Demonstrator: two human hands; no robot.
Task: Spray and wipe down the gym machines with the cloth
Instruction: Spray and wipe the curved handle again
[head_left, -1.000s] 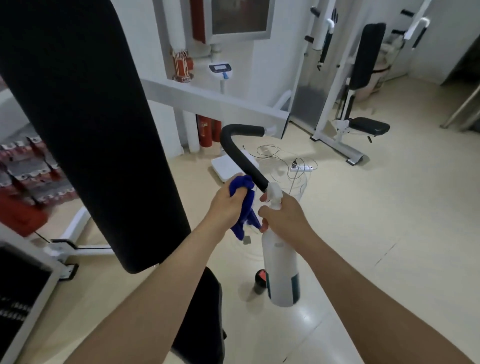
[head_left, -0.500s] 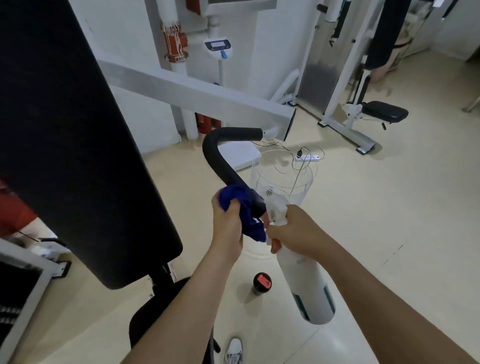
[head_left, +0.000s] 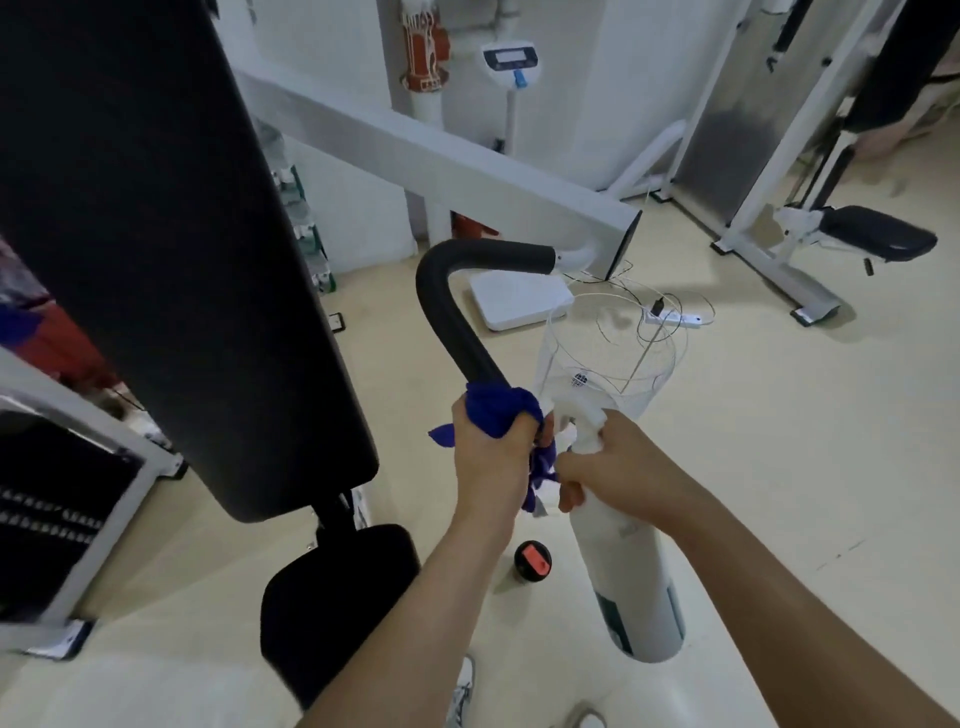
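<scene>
Left grip (head_left: 493, 457), head view: clamped round the blue cloth (head_left: 498, 410), which is wrapped on the low end of the black foam handle (head_left: 457, 322). Right grip (head_left: 618, 467) is curled on the neck of the white spray bottle (head_left: 636, 587), its nozzle just right of the cloth and its body hanging down, tilted. The handle's long axis runs up and away from the left grip to a bend, then turns right to the white machine arm (head_left: 441, 166); the left grip is the nearer one, so the wipe likely slides up that axis.
</scene>
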